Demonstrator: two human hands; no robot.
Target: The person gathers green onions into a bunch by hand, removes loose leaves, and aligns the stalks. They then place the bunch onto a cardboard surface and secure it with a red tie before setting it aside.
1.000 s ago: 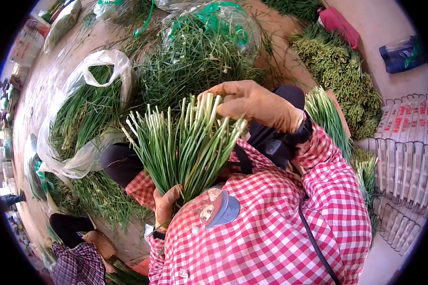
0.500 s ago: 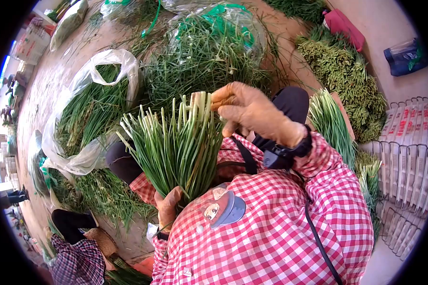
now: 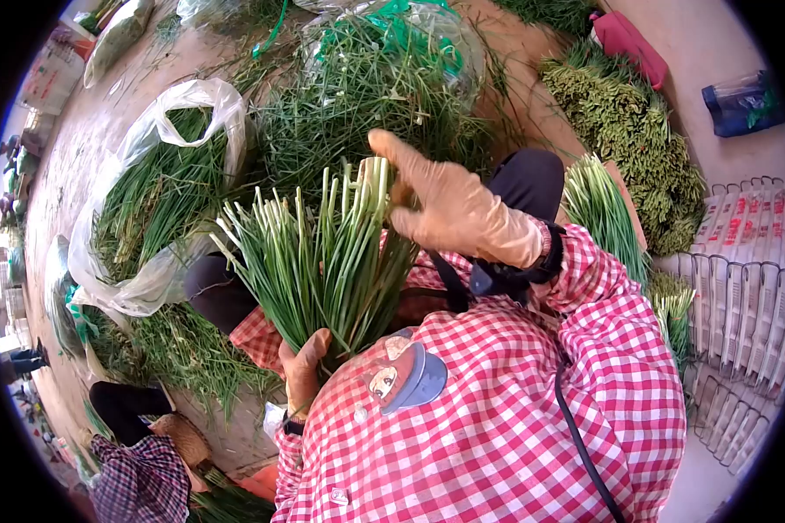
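Note:
A thick bunch of chives [image 3: 323, 270] stands upright against my front, its pale cut ends fanned out at the top. My left hand [image 3: 303, 370], in a tan glove, grips the bunch low down, with the thumb showing in front and the other fingers hidden behind the stalks. Beside the pale ends at the upper right is my right hand [image 3: 467, 209], also gloved. Its index finger stretches up past the tips and the thumb is apart from it. The remaining fingers are partly hidden.
Loose green leaves [image 3: 366, 113] are heaped in front of me, beside a white plastic bag [image 3: 92, 235] of greens. To the right lie stacked bunches [image 3: 615, 148], a chive bundle [image 3: 602, 205] and wire-rimmed crates [image 3: 733, 296]. Another person's checked sleeve [image 3: 139, 475] shows at lower left.
My right hand's fingers have spread, with the index finger lifting from the pale ends. My left hand still holds the bunch, which has shifted only slightly.

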